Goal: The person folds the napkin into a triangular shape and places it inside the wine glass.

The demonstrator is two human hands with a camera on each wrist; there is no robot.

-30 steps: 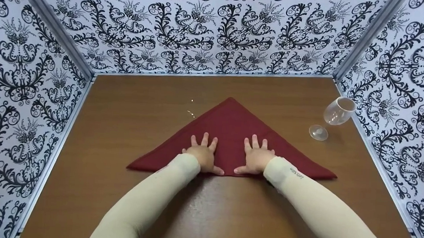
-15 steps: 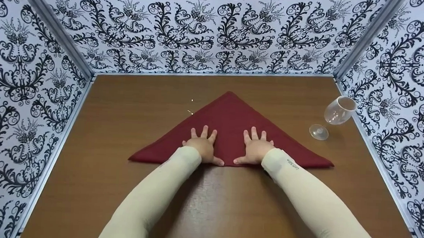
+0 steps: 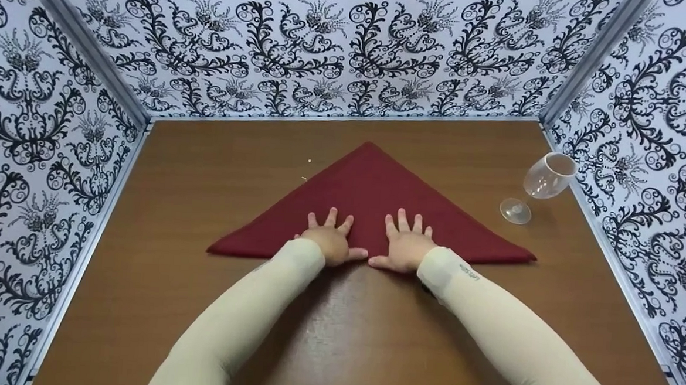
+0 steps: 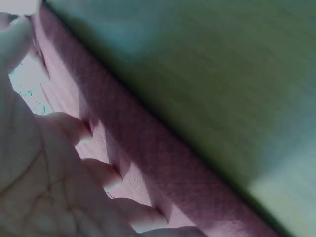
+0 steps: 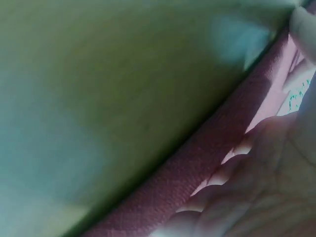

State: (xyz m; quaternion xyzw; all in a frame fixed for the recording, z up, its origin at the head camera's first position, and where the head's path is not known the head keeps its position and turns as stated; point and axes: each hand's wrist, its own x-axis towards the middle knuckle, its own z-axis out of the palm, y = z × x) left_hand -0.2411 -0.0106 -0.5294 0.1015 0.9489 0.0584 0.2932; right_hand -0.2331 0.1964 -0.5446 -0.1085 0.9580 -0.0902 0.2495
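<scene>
A dark red cloth napkin [image 3: 373, 182], folded into a triangle, lies on the table with its peak pointing to the back wall. My left hand [image 3: 330, 240] rests palm down on it, fingers spread, left of the middle. To its right my right hand [image 3: 409, 247] lies likewise, and the two thumbs almost meet at the near folded edge. Both wrist views show the fold of the napkin [image 4: 143, 138] running past straight fingertips, with the right palm [image 5: 261, 192] close over the cloth.
A clear stemmed wine glass [image 3: 546, 179] stands upright at the right of the brown wooden table [image 3: 215, 162]. Walls with a black and white scroll pattern [image 3: 327, 51] enclose the back and both sides. Small bright specks [image 3: 307, 170] show left of the napkin's peak.
The napkin has slid away from me toward the back wall, both hands on it. The right hand has lately shifted a little left, bringing the thumbs closer together.
</scene>
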